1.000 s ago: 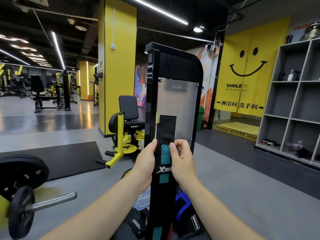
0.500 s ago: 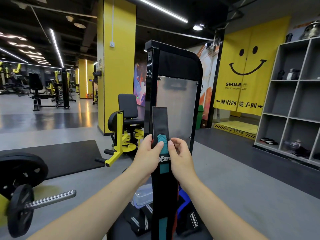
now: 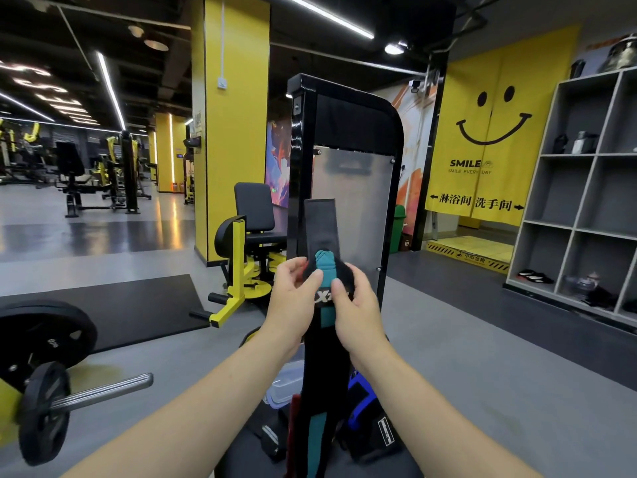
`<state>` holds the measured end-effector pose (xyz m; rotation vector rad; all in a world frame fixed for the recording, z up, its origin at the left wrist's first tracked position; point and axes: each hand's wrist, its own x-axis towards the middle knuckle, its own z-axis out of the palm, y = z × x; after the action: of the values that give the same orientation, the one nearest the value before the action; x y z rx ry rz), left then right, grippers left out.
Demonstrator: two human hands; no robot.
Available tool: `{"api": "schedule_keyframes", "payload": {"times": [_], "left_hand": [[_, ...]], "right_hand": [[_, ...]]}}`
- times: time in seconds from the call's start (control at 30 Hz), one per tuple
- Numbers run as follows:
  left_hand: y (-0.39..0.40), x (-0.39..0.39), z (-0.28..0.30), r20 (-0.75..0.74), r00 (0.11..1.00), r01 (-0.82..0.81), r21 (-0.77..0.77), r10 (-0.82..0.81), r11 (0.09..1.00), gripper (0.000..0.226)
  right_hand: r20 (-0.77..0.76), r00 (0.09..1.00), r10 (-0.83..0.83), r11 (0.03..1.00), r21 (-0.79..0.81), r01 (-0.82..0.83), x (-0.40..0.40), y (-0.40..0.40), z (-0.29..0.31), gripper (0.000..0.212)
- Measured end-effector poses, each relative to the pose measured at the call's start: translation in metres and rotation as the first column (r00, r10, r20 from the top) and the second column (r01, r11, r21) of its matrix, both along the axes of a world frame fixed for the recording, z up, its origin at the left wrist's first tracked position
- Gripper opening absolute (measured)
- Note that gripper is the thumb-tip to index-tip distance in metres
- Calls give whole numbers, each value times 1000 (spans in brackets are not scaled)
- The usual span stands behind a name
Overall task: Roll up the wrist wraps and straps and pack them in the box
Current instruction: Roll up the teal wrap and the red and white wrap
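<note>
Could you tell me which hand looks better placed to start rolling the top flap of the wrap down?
Left, probably. The left hand has fingers up beside the flap; the right hand pinches the wrap lower, steadying it.

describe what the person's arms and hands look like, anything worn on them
Both forearms are bare up to the bottom edge of the frame, with no sleeves in view. The left hand and right hand wear no gloves, and no rings, watch or wristband show.

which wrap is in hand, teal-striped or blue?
The black wrist wrap with the teal stripe, pinched by left hand and right hand. The blue wrap lies below, untouched.
</note>
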<state>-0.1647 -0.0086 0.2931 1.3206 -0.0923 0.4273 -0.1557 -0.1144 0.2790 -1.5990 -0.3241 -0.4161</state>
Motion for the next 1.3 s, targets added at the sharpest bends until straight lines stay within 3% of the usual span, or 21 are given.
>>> {"api": "schedule_keyframes", "payload": {"times": [0.07,0.13,0.27,0.5,0.67,0.83,0.93,1.13,1.3], "left_hand": [[-1,-4,-8,-31,999,32,87,-30,996,13],[-5,-6,-20,-31,999,48,165,-44,985,19],[-6,0,-20,64,991,-131,207,120,970,21],[9,25,16,-104,981,-157,45,161,987,25],[4,22,11,-161,987,-7,-70,-4,998,32],[-11,5,-36,-166,986,48,252,-6,967,25],[-6,14,-39,-131,988,-39,306,83,951,20],[10,43,-24,-225,968,-97,56,107,994,21],[10,39,-28,-276,960,11,-110,-41,994,34]], "right_hand": [[6,1000,-23,998,61,23,4,-3,4,30],[6,1000,-27,999,28,27,5,-1,7,34],[-34,999,28,996,-89,-31,8,5,7,46],[-158,978,136,962,-215,-169,-9,1,-13,34],[-100,995,11,991,-129,-24,5,2,-4,24],[-220,974,-51,996,-86,32,28,-3,-5,34],[-267,964,12,998,-64,-30,23,-3,-12,33],[-256,960,110,969,-189,-162,-13,-2,-45,20],[-159,986,44,970,-231,-80,-12,-14,-56,19]]}}
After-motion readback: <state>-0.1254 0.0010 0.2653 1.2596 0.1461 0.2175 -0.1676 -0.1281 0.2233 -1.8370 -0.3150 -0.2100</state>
